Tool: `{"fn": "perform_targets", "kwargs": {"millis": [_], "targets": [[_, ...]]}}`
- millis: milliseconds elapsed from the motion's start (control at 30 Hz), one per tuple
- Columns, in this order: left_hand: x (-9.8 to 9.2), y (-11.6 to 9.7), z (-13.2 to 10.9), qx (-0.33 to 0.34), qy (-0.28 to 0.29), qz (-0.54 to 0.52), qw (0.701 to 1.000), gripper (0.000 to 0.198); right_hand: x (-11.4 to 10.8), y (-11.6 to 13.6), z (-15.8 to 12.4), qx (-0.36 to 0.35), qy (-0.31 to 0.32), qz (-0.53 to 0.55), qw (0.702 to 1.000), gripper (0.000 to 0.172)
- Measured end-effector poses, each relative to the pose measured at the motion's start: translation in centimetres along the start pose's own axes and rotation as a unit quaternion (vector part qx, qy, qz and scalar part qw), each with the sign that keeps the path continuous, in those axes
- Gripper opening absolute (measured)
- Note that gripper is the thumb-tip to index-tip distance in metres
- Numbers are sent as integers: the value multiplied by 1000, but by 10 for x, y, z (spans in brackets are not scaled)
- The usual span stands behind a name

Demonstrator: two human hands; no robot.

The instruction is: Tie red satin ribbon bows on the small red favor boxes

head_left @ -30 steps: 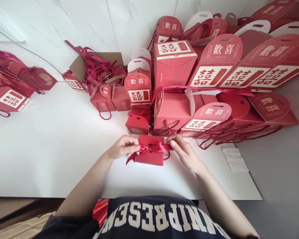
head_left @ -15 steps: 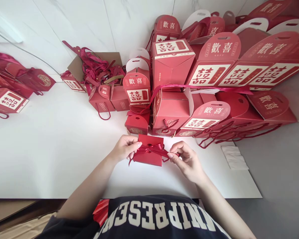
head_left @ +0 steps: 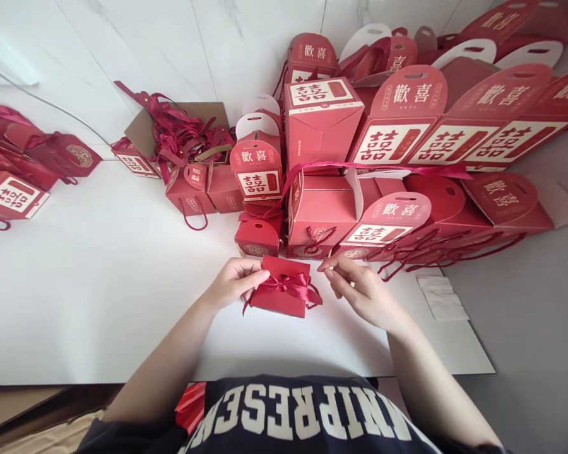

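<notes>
A small red gift box (head_left: 284, 307) lies on the white table in front of me, with a shiny dark-red ribbon (head_left: 299, 287) tied in a bow across its top. At the box's left side, my left hand (head_left: 239, 280) pinches the ribbon between thumb and fingertips. My right hand (head_left: 360, 287) hovers just right of the box, clear of the ribbon; its fingers are loosely bent and apart, with nothing in them. A loop of the bow and a twisted cord hang over the box's right edge.
Stacked red boxes (head_left: 322, 217) fill the table's back right. An open brown carton (head_left: 139, 129) full of ribbons stands at the back, with more red boxes (head_left: 9, 195) far left. Folded white tissue (head_left: 441, 296) lies near the right edge.
My right hand has let go of the ribbon's right side and moved slightly up and right. The bow's right loop now sits fuller. My left hand keeps its place.
</notes>
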State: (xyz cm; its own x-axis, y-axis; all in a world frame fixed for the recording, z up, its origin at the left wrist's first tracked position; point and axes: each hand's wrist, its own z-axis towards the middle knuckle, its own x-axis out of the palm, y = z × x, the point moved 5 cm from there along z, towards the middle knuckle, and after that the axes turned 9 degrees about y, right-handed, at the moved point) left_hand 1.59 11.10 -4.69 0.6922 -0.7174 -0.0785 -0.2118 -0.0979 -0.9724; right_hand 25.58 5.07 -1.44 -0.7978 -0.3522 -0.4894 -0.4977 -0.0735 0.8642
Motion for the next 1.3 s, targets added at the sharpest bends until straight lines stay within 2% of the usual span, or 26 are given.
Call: {"fn": "perform_targets", "kwargs": {"millis": [33, 133, 333, 533, 900, 967, 1033, 1167, 1300], "targets": [[1, 0, 0, 0, 7, -4, 1000, 44, 2, 7, 5, -14, 8, 18, 1000, 21], [3, 1, 0, 4, 16, -16, 1000, 45, 18, 20, 23, -38, 83, 56, 994, 21], [6, -2, 0, 24, 3, -30, 999, 46, 25, 20, 39, -35, 149, 67, 986, 34], [5, 2, 0, 45, -21, -27, 998, 47, 22, 21, 37, -42, 146, 86, 985, 37], [7, 3, 4, 46, 14, -28, 998, 47, 30, 5, 37, 6, 168, 196, 966, 40], [8, -2, 3, 32, -4, 4, 999, 49, 30, 7, 38, 3, 164, 205, 965, 40], [9, -11, 2, 3, -49, 79, 996, 50, 27, 11, 38, -7, 157, 190, 969, 38], [11, -30, -1, -60, -143, 280, 947, 59, 22, 24, 36, -7, 177, 149, 973, 34], [15, -41, 1, -87, -131, 377, 913, 62, 19, 26, 39, 3, 190, 136, 972, 34]]}}
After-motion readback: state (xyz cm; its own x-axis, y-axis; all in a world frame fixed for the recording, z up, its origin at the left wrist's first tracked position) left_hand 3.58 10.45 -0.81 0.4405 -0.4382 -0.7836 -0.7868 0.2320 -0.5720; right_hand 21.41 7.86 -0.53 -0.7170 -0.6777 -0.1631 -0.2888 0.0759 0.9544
